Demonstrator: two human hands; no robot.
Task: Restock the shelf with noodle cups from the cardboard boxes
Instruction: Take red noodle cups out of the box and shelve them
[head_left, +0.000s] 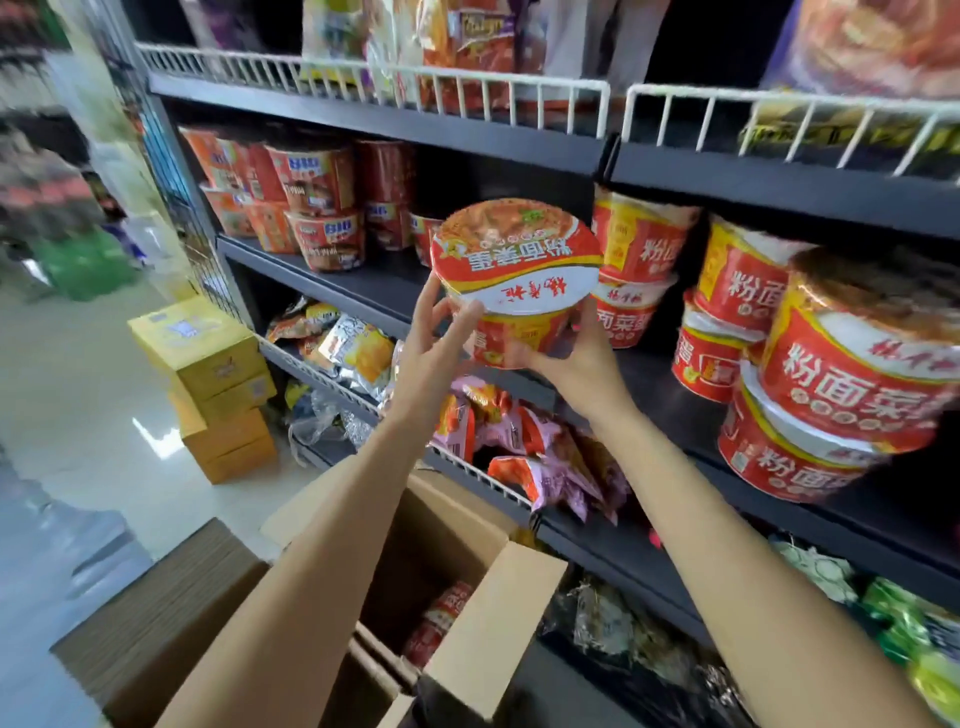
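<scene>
Dark metal shelf (395, 291) behind the grip, open brown cardboard box (483, 623) below it, stacked red noodle cups (831, 384) to its right, red-lidded noodle cup (517, 270) held aloft, tilted, left hand (434, 353) and right hand (582, 358) curled around its sides.

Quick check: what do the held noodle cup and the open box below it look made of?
Noodle cup: glossy printed film over, probably, a paper or plastic bowl; glare on the lid. Open box: matte brown cardboard, with plain flaps folded outward. Both hands, left and right, grip the cup.
</scene>
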